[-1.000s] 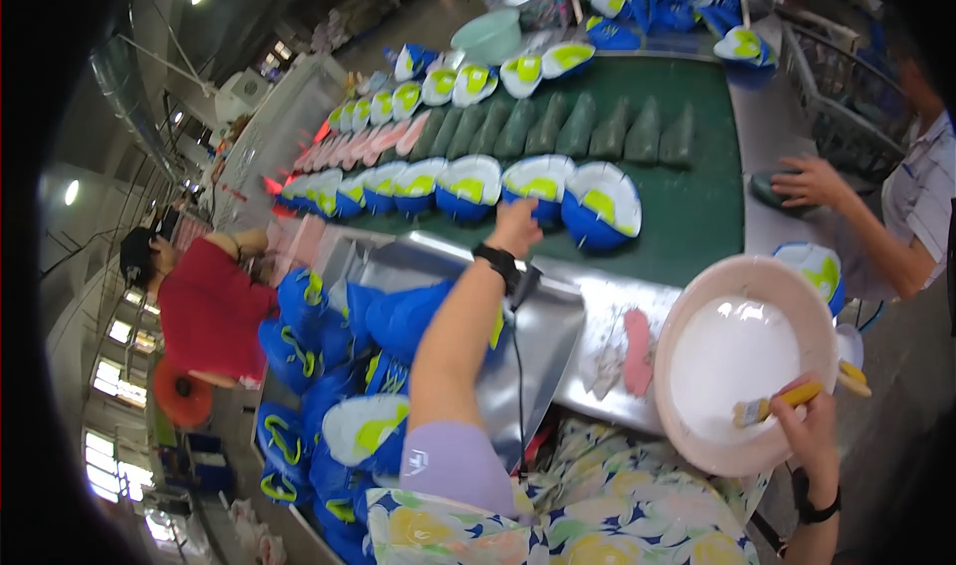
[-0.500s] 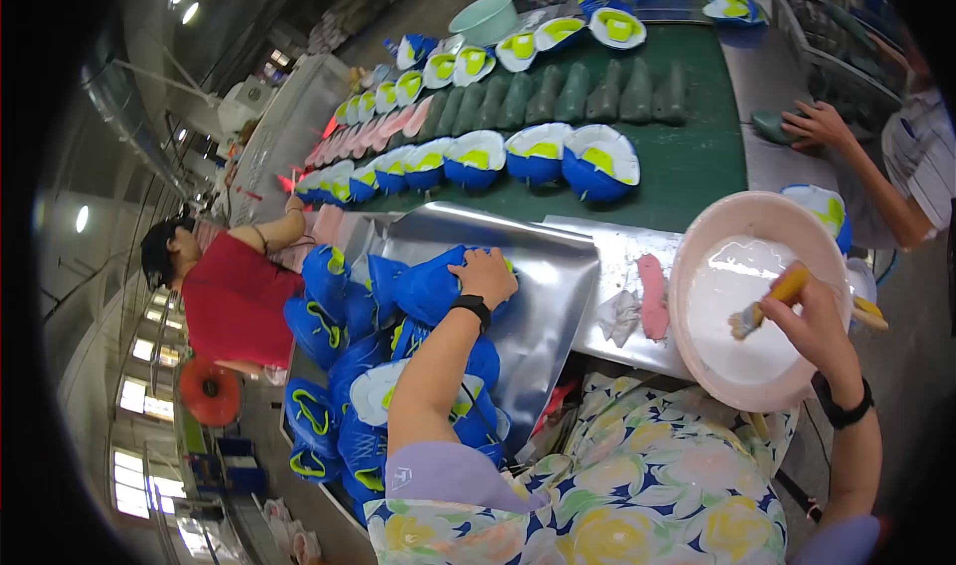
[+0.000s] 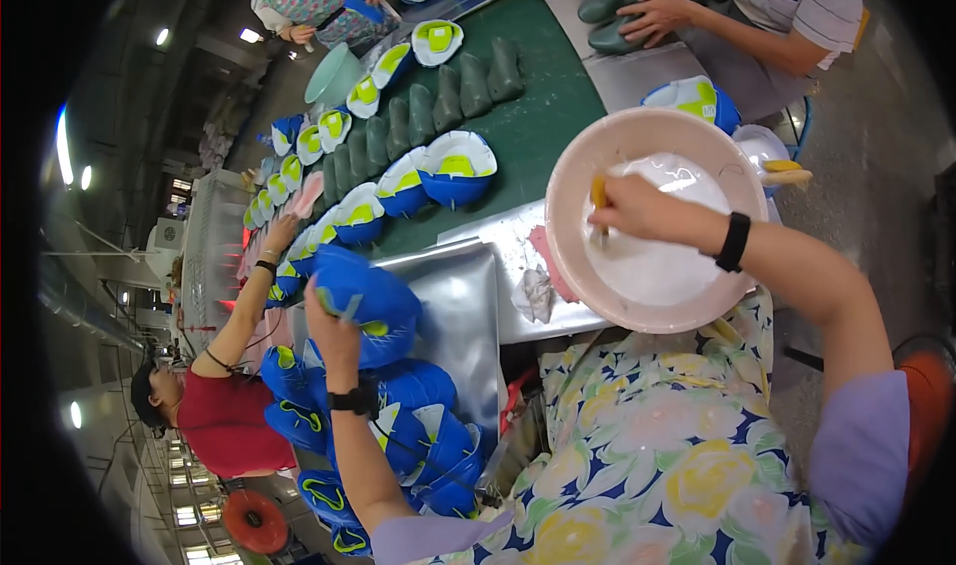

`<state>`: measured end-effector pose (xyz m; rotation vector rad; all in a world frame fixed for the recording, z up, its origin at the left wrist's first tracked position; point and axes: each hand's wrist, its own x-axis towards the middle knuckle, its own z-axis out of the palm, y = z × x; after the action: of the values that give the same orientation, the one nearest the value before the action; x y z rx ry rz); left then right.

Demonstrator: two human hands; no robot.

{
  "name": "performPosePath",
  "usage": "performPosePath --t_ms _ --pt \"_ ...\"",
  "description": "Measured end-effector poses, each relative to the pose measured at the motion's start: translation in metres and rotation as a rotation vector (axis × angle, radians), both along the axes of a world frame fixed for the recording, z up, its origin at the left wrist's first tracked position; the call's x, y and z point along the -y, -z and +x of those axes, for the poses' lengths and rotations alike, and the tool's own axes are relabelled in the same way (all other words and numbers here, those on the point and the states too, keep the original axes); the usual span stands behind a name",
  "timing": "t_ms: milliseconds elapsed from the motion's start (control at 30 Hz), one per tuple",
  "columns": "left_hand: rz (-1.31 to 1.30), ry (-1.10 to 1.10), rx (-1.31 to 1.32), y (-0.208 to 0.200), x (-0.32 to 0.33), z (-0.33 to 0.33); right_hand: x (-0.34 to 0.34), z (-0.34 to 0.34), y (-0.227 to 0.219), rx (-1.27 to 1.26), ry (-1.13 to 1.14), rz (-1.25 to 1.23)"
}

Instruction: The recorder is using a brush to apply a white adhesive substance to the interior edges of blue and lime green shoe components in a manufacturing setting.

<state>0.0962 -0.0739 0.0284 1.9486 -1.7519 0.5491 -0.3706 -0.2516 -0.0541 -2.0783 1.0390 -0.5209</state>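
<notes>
My left hand (image 3: 332, 334) grips a blue shoe upper (image 3: 370, 291) with yellow-green lining, lifted above a pile of similar blue uppers (image 3: 413, 436) at my left side. My right hand (image 3: 637, 207) holds a yellow-handled brush (image 3: 598, 199) dipped into a pale pink bowl (image 3: 578, 256) of white liquid that rests on the metal edge in front of me. A black band sits on each wrist.
A green conveyor belt (image 3: 538, 127) carries rows of blue-and-yellow uppers (image 3: 453, 167) and dark green lasts (image 3: 474, 82). A person in red (image 3: 224, 416) reaches to the belt at left. Another person's hands (image 3: 647, 12) hold green lasts at top right. A crumpled rag (image 3: 536, 294) lies on the metal shelf.
My left hand has come back from the belt, closed on a blue upper from the pile and lifted it. My right hand has brought the brush down into the bowl's white liquid.
</notes>
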Motion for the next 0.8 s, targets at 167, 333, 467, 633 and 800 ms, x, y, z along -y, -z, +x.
performPosePath --t_ms 167,333,467,633,800 --pt "0.166 0.205 -0.967 -0.015 -0.016 0.057 -0.035 -0.018 -0.011 -0.238 -0.341 0.019" --pt "0.257 0.332 -1.282 -0.010 0.046 -0.053 -0.021 -0.069 -0.045 -0.220 -0.174 -0.071" --pt "0.411 0.511 -1.550 -0.005 0.085 -0.127 -0.007 -0.103 -0.086 0.113 -0.042 -0.120" --pt "0.631 0.702 -1.861 -0.018 0.129 -0.199 -0.006 -0.086 -0.121 0.398 -0.051 -0.193" --pt "0.805 0.811 -2.093 -0.027 0.136 -0.238 -0.010 -0.093 -0.112 0.364 0.096 -0.209"
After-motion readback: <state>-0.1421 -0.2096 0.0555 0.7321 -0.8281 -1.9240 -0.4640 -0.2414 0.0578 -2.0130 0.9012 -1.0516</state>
